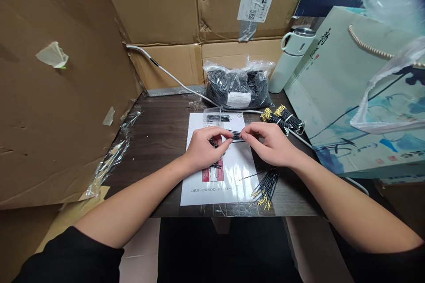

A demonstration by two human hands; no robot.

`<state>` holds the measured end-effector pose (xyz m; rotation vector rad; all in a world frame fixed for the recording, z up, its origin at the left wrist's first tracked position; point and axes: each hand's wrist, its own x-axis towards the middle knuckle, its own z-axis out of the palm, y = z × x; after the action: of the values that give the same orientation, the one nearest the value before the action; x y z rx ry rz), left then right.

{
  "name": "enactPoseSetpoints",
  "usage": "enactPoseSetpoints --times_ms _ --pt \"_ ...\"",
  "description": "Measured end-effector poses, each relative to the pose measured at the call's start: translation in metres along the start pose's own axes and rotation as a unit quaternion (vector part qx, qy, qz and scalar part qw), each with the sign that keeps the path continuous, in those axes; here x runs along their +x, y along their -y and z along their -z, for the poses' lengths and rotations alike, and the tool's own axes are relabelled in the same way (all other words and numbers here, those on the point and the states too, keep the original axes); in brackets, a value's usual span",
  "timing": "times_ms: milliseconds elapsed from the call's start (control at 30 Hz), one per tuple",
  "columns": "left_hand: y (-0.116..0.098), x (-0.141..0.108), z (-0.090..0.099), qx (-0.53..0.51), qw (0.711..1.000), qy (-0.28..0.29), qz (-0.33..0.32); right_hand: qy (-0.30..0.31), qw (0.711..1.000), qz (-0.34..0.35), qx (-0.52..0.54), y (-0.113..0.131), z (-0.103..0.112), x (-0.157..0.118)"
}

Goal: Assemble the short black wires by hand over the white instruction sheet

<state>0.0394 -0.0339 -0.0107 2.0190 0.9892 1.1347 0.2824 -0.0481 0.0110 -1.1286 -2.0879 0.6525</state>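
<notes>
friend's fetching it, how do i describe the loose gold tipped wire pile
On the dark table, find the white sheet. At its near right corner lies the wire pile, gold tips toward the front; unlike the two banded bundles farther back, it lies loose.

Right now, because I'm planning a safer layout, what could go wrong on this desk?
The thin black wires between the left hand and right hand could slip and scatter over the white sheet. The loose gold-tipped wires lie near the front edge of the desk, so a brushing arm might knock some off. Short black pieces beside the left hand could get swept aside.
</notes>
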Motion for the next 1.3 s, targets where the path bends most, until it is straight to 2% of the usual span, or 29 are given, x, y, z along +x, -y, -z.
enactPoseSetpoints --times_ms 367,433,533,633,733,867,1033,1167,1300 --pt "0.002 0.002 0.002 0.018 1.000 -0.011 0.009 0.002 1.000 -0.006 -0.023 -0.002 0.005 0.001" --pt "0.004 0.005 0.005 0.034 0.999 -0.026 0.017 0.018 0.999 -0.011 -0.037 -0.004 0.009 0.002" --pt "0.010 0.010 0.011 0.060 0.997 -0.034 0.028 0.083 0.995 0.010 -0.062 -0.004 0.010 0.002" --pt "0.016 0.015 0.017 0.065 0.997 -0.017 0.039 0.157 0.984 0.055 -0.067 -0.003 0.006 0.000" --pt "0.018 0.018 0.021 0.070 0.997 0.016 0.040 0.192 0.976 0.077 -0.063 -0.002 0.001 -0.002" --pt "0.017 0.019 0.028 0.093 0.991 0.090 0.022 0.198 0.973 0.087 -0.077 -0.004 0.000 -0.002" --pt "0.021 0.021 0.039 0.185 0.970 0.152 -0.040 0.209 0.971 0.085 -0.083 -0.006 0.000 -0.002" --pt "0.023 0.021 0.042 0.224 0.959 0.170 -0.041 0.207 0.971 0.080 -0.086 -0.006 -0.002 -0.002" --pt "0.020 0.018 0.037 0.194 0.964 0.173 -0.051 0.208 0.970 0.082 -0.091 -0.007 -0.002 -0.003"
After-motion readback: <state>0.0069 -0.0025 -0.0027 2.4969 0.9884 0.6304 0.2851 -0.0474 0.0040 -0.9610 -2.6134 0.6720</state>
